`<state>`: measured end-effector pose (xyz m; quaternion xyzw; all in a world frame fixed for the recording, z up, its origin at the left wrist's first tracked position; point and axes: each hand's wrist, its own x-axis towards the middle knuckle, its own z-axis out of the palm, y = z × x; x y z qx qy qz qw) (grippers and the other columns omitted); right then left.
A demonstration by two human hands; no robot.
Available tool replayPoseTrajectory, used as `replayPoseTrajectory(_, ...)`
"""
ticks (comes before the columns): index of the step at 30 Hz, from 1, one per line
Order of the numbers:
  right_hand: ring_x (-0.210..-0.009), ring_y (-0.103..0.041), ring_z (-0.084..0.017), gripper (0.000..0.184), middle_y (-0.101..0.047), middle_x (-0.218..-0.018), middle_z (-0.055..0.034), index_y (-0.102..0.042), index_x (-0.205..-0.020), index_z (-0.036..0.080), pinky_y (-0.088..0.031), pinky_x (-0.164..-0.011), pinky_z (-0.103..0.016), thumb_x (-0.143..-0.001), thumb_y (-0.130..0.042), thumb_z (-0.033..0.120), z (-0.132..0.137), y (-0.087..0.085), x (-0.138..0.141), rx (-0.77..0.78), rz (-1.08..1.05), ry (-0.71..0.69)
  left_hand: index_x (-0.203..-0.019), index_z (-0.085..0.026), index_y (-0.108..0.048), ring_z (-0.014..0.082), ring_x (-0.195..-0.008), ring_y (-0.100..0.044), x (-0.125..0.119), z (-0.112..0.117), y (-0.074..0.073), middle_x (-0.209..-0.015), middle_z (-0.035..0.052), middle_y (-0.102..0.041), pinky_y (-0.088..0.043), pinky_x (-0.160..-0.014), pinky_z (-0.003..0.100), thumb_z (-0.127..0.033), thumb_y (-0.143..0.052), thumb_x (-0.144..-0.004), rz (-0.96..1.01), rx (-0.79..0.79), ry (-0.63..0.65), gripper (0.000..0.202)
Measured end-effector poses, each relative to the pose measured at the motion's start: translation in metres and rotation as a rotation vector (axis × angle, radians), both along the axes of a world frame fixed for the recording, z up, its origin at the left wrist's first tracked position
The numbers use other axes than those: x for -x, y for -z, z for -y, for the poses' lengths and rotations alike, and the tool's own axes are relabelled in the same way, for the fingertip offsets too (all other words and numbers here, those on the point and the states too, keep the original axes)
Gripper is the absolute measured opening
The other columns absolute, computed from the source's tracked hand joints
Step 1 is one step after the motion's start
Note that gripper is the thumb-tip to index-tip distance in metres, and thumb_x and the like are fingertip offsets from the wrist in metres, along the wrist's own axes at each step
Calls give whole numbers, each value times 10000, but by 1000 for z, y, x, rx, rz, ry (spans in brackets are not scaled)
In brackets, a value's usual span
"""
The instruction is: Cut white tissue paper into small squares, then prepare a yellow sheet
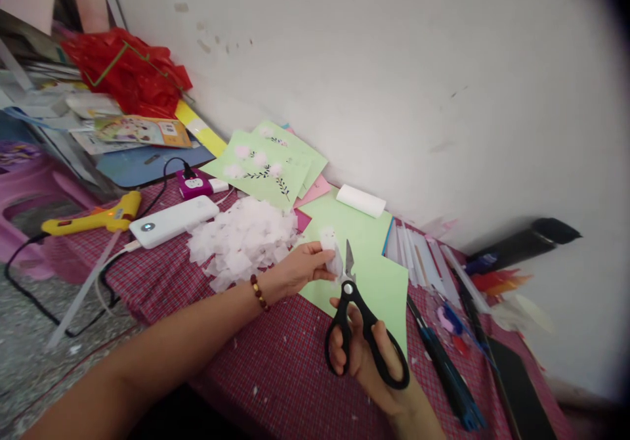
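Between the thumb and fingers of my left hand (310, 263) is a small piece of thin white paper (329, 238). My right hand (361, 354) has its fingers through the black handles of a pair of scissors (348, 287). The scissor blades stand a little apart, close to the right side of the white paper; I cannot tell whether they touch it. Beneath both hands lies a light green paper sheet (378, 282). A heap of cut white paper pieces (246, 240) sits to the left of my left hand.
Left on the checked tablecloth (275, 374) are a yellow glue gun (93, 217), a white power bank (174, 221) and a purple plug adapter (194, 184). Green cards with flowers (260, 164) and a white roll (361, 201) lie by the wall. A blue-black cutter (447, 368) is at right.
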<state>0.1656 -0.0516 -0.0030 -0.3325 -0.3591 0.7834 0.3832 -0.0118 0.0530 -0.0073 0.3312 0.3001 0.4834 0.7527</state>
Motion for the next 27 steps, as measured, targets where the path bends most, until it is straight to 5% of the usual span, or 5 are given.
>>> replayPoseTrajectory(4, -651, -510, -202, 593, -567, -823, -53, -611, -1222, 284, -412, -615, -352, -818, -508, 705, 0, 0, -1, -12, 20, 25, -853, -111, -681, 115, -649, -642, -4, 9, -1, -819, 100, -692, -554, -653, 240, -282, -734, -786, -4, 9, 79, 192)
replayPoseTrajectory(10, -638, -513, -183, 479, -578, -807, -54, -625, -1107, 263, -416, -588, -328, -855, -508, 654, 0, 0, 0, -37, 2, 61, -718, -134, -649, 122, -511, -612, -6, 13, -1, -668, 63, -665, -533, -579, 266, -377, -663, -829, -42, -45, 183, 268)
replayPoseTrajectory(19, -495, -396, -94, 412, -535, -705, -1, -621, -1059, 211, -314, -440, -236, -852, -617, 567, 1, 5, 1, -75, 107, 201, -700, -135, -665, 96, -522, -573, -5, 12, -2, -653, 62, -655, -404, -514, 203, -359, -619, -852, -177, -63, 117, 275)
replayPoseTrajectory(27, -594, -522, -147, 408, -621, -768, -42, -633, -1096, 226, -406, -541, -283, -843, -632, 546, 0, 7, 1, -46, -4, 208, -645, -136, -603, 83, -515, -459, 0, 8, -3, -597, 10, -558, -356, -535, 225, -344, -592, -817, -364, -191, 114, 271)
